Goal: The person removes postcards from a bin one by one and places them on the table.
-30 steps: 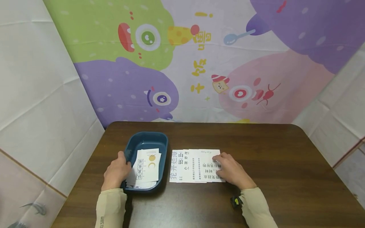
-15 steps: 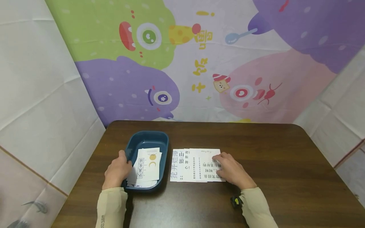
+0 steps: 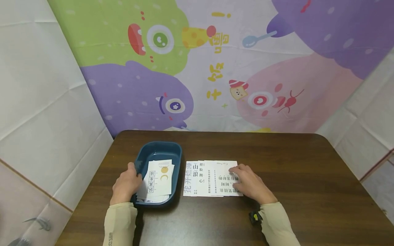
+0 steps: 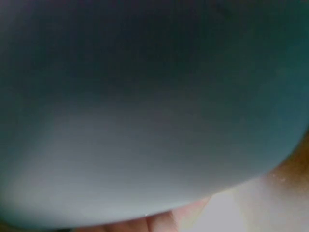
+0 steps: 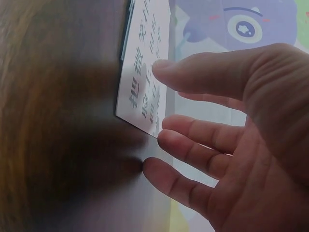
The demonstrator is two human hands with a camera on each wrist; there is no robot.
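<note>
My left hand grips the left side of a dark blue plastic tray, thumb at the rim. In the left wrist view the tray's blurred wall fills most of the picture, and fingers show below it. Several white printed cards lie in the tray's near part. To its right, more cards with printed characters overlap in a row on the table. My right hand rests at the row's right end, fingers spread. In the right wrist view its thumb lies over the end card.
Both things stand on a dark brown wooden table. Behind its far edge hangs a cloth with cartoon monsters. Pale panels flank the table. A black strap with a small device is at the right cuff.
</note>
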